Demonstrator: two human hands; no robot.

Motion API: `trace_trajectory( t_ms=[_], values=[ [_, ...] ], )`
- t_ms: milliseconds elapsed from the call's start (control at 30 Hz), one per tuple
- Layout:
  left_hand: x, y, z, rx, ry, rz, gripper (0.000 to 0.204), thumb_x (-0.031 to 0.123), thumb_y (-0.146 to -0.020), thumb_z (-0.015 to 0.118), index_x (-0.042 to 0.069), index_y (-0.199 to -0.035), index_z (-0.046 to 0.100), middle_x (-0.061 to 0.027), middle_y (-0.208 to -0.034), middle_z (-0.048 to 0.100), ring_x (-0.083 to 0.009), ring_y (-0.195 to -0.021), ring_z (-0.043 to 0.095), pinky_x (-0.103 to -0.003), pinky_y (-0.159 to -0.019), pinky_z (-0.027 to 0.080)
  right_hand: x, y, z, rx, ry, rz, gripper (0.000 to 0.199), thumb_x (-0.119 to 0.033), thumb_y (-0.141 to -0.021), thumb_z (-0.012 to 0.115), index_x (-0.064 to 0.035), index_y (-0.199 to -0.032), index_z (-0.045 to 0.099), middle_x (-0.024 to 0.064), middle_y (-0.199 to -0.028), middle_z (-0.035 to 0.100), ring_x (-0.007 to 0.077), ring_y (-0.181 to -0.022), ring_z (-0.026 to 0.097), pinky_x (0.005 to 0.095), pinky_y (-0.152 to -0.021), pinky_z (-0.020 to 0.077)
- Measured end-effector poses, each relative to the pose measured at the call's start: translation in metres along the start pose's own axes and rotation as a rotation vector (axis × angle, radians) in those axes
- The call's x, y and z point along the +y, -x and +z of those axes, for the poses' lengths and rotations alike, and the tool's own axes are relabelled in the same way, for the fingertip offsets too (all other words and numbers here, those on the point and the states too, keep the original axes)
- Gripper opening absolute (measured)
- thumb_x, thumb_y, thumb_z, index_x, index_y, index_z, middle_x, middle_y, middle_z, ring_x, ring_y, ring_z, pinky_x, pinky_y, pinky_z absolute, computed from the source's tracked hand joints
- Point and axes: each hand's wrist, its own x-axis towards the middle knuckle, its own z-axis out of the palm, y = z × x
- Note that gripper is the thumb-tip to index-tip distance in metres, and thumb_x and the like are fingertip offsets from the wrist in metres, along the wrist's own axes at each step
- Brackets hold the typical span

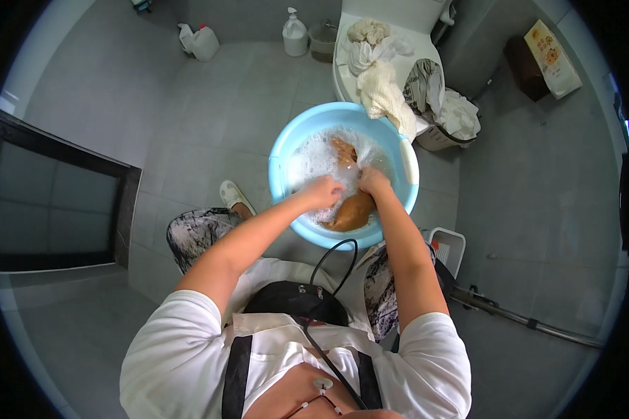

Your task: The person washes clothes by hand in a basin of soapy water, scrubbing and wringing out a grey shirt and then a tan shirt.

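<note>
A light-blue basin (279, 150) of foamy water (307, 157) stands on the floor before me. Brown wet cloth (353, 213) lies in it, one part bulging above the suds near me and another showing farther back. Over the middle of the foam my left hand (323, 192) is closed, fingers curled; what they hold is hidden. My right hand (374, 180) dips into the water beside it, closed on the brown cloth, its fingertips partly covered by suds. A white curved piece (409, 162) sits on the basin's right rim.
Behind the basin is a white toilet (342, 63) with a cream knit cloth (383, 91) and other cloths on its lid. A bin (437, 138) stands right of it. A pump bottle (295, 35), a bucket (322, 43) and white jugs (204, 43) line the back wall.
</note>
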Motion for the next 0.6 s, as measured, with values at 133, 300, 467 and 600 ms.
trace_trajectory(
  t_ms=[133,300,467,600],
  values=[
    [-0.012,-0.017,-0.007,0.225,0.660,-0.227,0.030,0.011,-0.078,0.054,0.006,-0.107,0.056,-0.0059,-0.088,0.057,-0.0175,-0.076,0.055,-0.030,-0.068,0.045,0.019,-0.030,0.014,-0.292,0.316,-0.094,0.053,-0.023,-0.071,0.058,-0.0154,-0.122,0.046,0.0151,-0.113,0.054,0.0302,-0.105,0.051,0.0391,-0.086,0.0427],
    [-0.006,-0.025,-0.031,0.419,1.298,-0.468,0.041,0.025,-0.086,0.049,0.009,-0.123,0.040,-0.0084,-0.113,0.048,-0.0188,-0.095,0.052,-0.032,-0.081,0.043,-0.049,0.069,-0.069,0.147,-0.171,-0.053,0.064,-0.015,-0.060,0.061,-0.0155,-0.122,0.045,0.0162,-0.112,0.055,0.0319,-0.100,0.054,0.0372,-0.086,0.0430],
    [0.012,-0.027,-0.040,0.176,1.862,-0.404,0.057,0.051,-0.085,0.041,0.006,-0.120,0.041,-0.0128,-0.117,0.049,-0.0280,-0.106,0.049,-0.043,-0.091,0.039,-0.051,0.118,-0.087,0.373,-0.623,-0.603,0.062,-0.007,-0.060,0.055,-0.0130,-0.121,0.047,0.0176,-0.110,0.056,0.0322,-0.100,0.054,0.0352,-0.086,0.0426],
    [0.035,-0.025,-0.045,0.113,1.952,-0.189,0.052,0.048,-0.084,0.044,0.005,-0.112,0.046,-0.0126,-0.106,0.054,-0.0253,-0.096,0.054,-0.037,-0.084,0.044,-0.057,0.144,-0.088,0.311,-0.632,-0.752,0.058,-0.004,-0.057,0.052,-0.0103,-0.115,0.051,0.0152,-0.110,0.056,0.0289,-0.101,0.054,0.0337,-0.088,0.0416]
  ],
)
